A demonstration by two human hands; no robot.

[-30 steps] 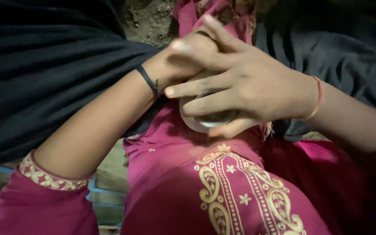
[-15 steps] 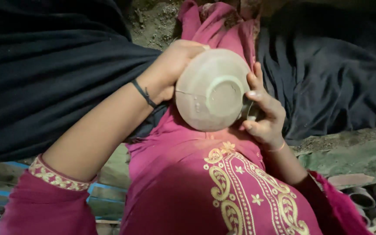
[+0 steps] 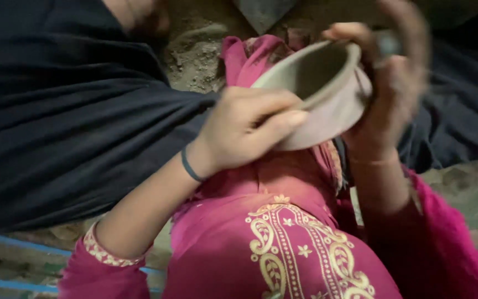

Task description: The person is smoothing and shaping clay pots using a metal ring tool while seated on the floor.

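Grey-brown unfired clay bowl (image 3: 316, 88), upper centre of frame, tilted, hollow showing. Left hand (image 3: 244, 133) curled around its lower wall; right hand (image 3: 399, 83), blurred, clasped the far rim.

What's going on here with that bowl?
A person in a pink embroidered top is holding a small grey clay bowl in both bare hands above their lap. The left hand cups its side and underside, and the right hand, blurred, grips the far rim. The bowl is tilted, opening facing up and away. Dark cloth lies alongside.
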